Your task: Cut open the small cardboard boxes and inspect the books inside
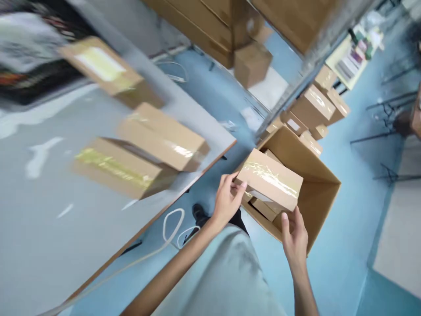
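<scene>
A small taped cardboard box [271,177] is held between my two hands, above the open top of a large cardboard carton [320,197]. My left hand [227,197] grips its left end, thumb and fingers bent around the corner. At the opposite end, near the lower right corner, my right hand [295,232] has its thumb and fingers against the cardboard. Clear shiny tape runs along the upper face of the held box. Beneath it, other small boxes [265,210] lie inside the carton, partly hidden.
On the grey table [82,245] to the left are several taped boxes [161,136], blurred. A white cable [171,235] loops beside the table edge. More boxes [314,105] are piled on the blue floor beyond the carton. Large cartons [210,26] fill a shelf at the top.
</scene>
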The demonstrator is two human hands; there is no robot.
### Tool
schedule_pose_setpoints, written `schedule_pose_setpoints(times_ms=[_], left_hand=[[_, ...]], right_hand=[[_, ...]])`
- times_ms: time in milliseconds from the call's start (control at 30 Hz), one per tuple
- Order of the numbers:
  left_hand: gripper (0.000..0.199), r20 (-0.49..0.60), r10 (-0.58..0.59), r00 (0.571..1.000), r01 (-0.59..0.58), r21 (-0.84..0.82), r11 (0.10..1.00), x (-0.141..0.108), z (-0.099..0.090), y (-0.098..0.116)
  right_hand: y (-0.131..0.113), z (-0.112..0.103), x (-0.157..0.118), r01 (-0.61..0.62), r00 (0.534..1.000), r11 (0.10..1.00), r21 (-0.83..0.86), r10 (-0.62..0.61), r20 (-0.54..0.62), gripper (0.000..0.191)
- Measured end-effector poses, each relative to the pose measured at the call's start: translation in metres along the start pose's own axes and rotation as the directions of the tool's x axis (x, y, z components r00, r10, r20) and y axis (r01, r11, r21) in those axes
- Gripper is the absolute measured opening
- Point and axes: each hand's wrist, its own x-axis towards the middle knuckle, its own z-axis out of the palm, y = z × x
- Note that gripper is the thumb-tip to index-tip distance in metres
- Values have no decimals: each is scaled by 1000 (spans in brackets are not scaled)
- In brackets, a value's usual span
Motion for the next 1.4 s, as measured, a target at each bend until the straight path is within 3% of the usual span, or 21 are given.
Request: schedule_pose_setpoints(times_ms=[133,267,400,500,600,667,733,800,833,900,933,1000,1100,1167,1300,1400], left_hand=[[40,-204,112,973,-100,69,993,-25,-105,47],[37,-432,195,880,-114,206,972,-59,-220,54],[32,-637,196,745,22,317,948,-85,-320,27],[31,-732,131,669,176,327,929,-90,-374,-8],[37,-728,25,686,289,303,908,-80,-408,-50],[36,-701,-104,705,339,204,918,-68,-418,-79],[37,-651,-273,709,367,10,930,-59,-417,-104],[42,-630,-382,676,392,-130,911,-55,-404,-121],[44,-651,-381,657,393,-137,909,-56,-393,-126],[48,-717,-265,645,349,-33,937,-63,-364,-125],[47,-725,-170,668,296,50,954,-68,-347,-121],[42,-652,-21,758,170,165,972,-76,-310,-107],[33,-432,45,901,46,198,979,-81,-254,-81],[31,-276,45,960,3,172,985,-80,-217,-70],[33,0,37,999,-37,144,989,-78,-143,-67],[32,181,14,983,-50,200,979,-79,-80,-73]], right_hand=[[-62,0,-52,155,988,988,-27,-155,11,77],[-121,22,-105,257,931,963,82,-269,246,71],[-172,82,-149,297,779,923,244,-382,498,62],[-198,145,-169,297,625,909,293,-417,660,61],[-211,205,-186,400,521,891,217,-415,746,52],[-212,234,-198,467,463,867,172,-406,788,45],[-205,253,-210,491,405,851,187,-413,816,41],[-189,261,-219,473,356,839,268,-461,813,39],[-179,261,-222,453,348,832,321,-497,795,40],[-154,254,-221,403,369,821,405,-550,749,41],[-141,247,-216,375,402,828,417,-551,732,42],[-114,225,-200,315,504,877,362,-478,719,44],[-70,179,-160,208,661,954,218,-301,688,47],[-37,143,-129,136,749,975,177,-218,626,51],[37,79,-73,30,889,998,47,-48,455,43],[91,47,-41,-10,928,998,-56,30,371,39]])
